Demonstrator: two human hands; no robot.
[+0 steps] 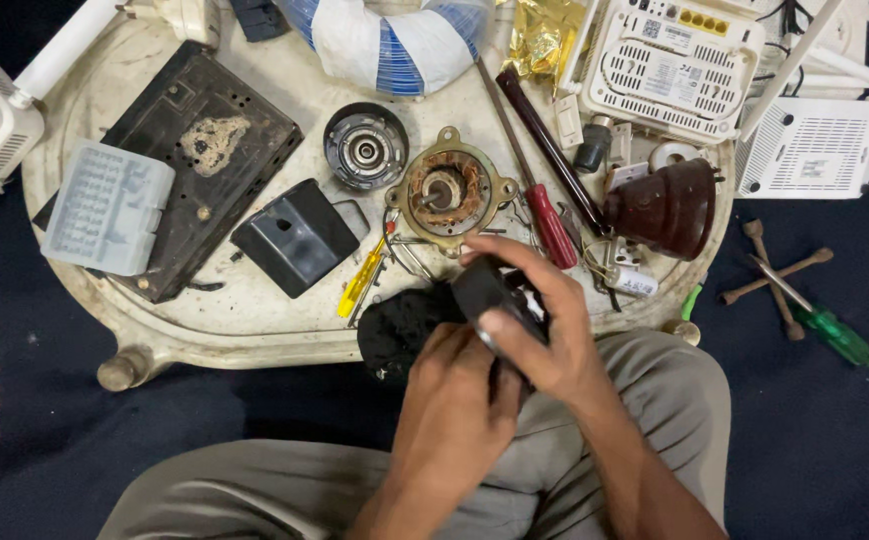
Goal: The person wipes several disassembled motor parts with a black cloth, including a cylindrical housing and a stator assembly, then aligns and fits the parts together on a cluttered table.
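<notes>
Both my hands meet over my lap at the tray's near edge. My right hand (545, 330) grips a small black round part (483, 288) with a metal rim, fingers wrapped over its top. My left hand (455, 405) closes on the same part from below, thumb against its rim. A black rag (400, 325) lies just left of the hands. Beyond them on the worn white tray (255, 330) sit a copper-wound motor stator (447, 192), a round dark bearing housing (366, 146) and a red-handled screwdriver (550, 222).
Also on the tray: a black metal plate (205, 150), a clear bit case (107, 207), a black plastic cover (295, 236), a yellow tester screwdriver (363, 280), a brown motor housing (667, 208). White routers (670, 62) lie behind. A green screwdriver (825, 325) and cross wrench (777, 275) rest on the dark floor.
</notes>
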